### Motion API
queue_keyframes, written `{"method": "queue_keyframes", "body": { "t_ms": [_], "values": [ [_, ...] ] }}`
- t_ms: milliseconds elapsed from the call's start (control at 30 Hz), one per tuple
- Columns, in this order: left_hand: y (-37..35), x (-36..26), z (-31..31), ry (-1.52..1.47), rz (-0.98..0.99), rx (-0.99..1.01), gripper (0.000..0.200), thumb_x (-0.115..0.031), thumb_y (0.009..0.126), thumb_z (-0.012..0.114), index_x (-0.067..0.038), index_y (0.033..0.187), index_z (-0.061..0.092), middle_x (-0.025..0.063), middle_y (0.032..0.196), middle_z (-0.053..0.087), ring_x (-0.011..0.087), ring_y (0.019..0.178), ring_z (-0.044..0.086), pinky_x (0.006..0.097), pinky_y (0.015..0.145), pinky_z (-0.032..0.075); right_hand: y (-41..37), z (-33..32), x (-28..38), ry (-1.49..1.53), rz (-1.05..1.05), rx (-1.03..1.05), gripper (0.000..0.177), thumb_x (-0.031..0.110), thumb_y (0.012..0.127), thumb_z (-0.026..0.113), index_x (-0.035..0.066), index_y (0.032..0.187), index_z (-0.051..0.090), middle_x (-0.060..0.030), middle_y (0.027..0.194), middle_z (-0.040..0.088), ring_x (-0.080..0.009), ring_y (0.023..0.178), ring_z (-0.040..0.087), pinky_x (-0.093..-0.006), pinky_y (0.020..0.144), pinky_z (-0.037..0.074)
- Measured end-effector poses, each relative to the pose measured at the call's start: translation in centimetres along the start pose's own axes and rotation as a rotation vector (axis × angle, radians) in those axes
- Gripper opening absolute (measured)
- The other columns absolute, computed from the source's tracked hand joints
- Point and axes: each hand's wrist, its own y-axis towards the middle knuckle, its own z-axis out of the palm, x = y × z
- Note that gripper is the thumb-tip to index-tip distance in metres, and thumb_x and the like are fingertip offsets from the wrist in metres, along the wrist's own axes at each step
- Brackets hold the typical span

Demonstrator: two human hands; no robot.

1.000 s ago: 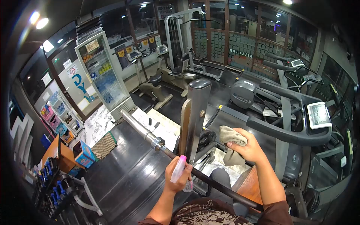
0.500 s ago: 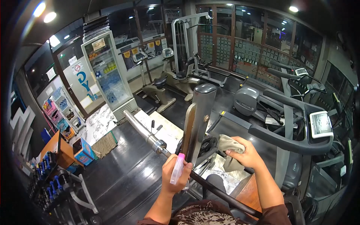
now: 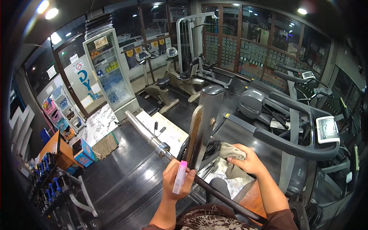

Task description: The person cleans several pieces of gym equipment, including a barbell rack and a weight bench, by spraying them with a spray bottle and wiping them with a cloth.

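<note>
My left hand (image 3: 177,179) is closed around a small clear plastic bottle with a pink top (image 3: 179,178), held upright with a slight tilt. Behind that hand runs a barbell (image 3: 222,201), its bright steel sleeve (image 3: 142,130) pointing to the upper left. In my right hand (image 3: 247,161) is a bunched grey-beige cloth (image 3: 232,152), pinched between thumb and fingers, part of it hanging down. The cloth is on the right side of a dark metal rack upright (image 3: 209,119), over the bar's right-hand side.
A treadmill (image 3: 295,142) stands to the right, with an elliptical trainer (image 3: 251,103) behind it. Exercise bikes (image 3: 163,92) and a cable machine (image 3: 189,46) are farther back. To the left are a drinks fridge (image 3: 111,73) and a dumbbell rack (image 3: 84,199).
My right hand and the cloth have shifted slightly left and down. The bottle in my left hand has dipped a little. Both grips are kept.
</note>
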Motion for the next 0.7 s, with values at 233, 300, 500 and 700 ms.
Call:
{"method": "queue_keyframes", "body": {
  "t_ms": [233,300,500,700],
  "values": [
    [-1.6,2.0,-1.2,-0.049,0.01,0.118,0.014,-0.005,0.079,0.073,0.001,0.079,0.06,0.0108,0.075,0.057,0.0241,0.061,0.056,0.0321,0.055,0.045,0.8,1.1,-1.2,-0.033,-0.097,-0.054,0.048,0.012,0.089,0.076,0.001,0.131,0.054,-0.009,0.113,0.068,-0.0143,0.105,0.062,-0.0311,0.093,0.049],
    [-1.9,2.5,-1.5,0.001,0.066,0.117,0.015,-0.006,0.078,0.074,0.001,0.08,0.061,0.0108,0.075,0.057,0.0238,0.061,0.056,0.032,0.056,0.046,1.9,2.5,-0.6,-0.095,-0.164,-0.157,0.051,0.012,0.091,0.073,0.002,0.134,0.047,-0.0106,0.115,0.066,-0.016,0.108,0.061,-0.0318,0.096,0.047],
    [-1.5,2.1,-1.1,-0.033,-0.082,0.15,0.016,-0.006,0.078,0.075,0.002,0.083,0.062,0.0143,0.083,0.063,0.0258,0.069,0.063,0.032,0.062,0.052,7.0,2.7,6.1,-0.328,-0.682,-0.5,0.049,-0.004,0.076,0.076,0.004,0.121,0.058,-0.0164,0.117,0.057,-0.0325,0.103,0.062,-0.0373,0.093,0.049],
    [-3.3,6.6,-0.4,-0.01,-0.309,0.252,0.034,-0.005,0.085,0.067,-0.001,0.119,0.066,0.0031,0.076,0.062,0.0089,0.058,0.059,0.0248,0.055,0.047,10.6,6.1,7.9,-0.748,-0.69,-0.624,0.069,-0.001,0.062,0.079,0.017,0.127,0.064,-0.0152,0.125,0.054,-0.0367,0.1,0.057,-0.0446,0.083,0.053]
  ]
}}
